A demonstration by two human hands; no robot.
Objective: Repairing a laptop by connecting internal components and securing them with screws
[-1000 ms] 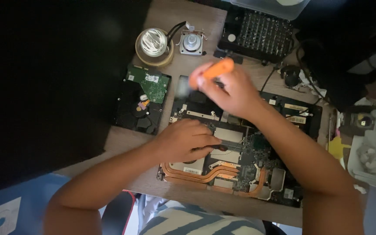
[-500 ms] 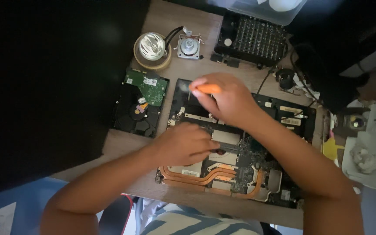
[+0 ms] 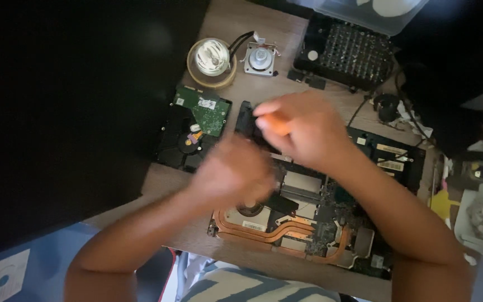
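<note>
- The right hand (image 3: 308,131) is closed around an orange screwdriver (image 3: 272,126). A second ago the orange handle stuck up above the fingers. Now only a little bit of orange peeks out, so the hand has tipped the tool down over the open laptop (image 3: 314,218).
- The left hand (image 3: 236,173) was lying flat on the laptop. Now it is blurry, just above the fan side, near the front edge of the bench (image 3: 236,254). I cannot tell if it is open or holding something.
- This looks like work on a screw at the laptop's back left corner.
- A hard drive (image 3: 191,134) lies to the left of the laptop.
- A round lamp part (image 3: 212,60) and a black bit case (image 3: 347,53) sit near the back edge.
</note>
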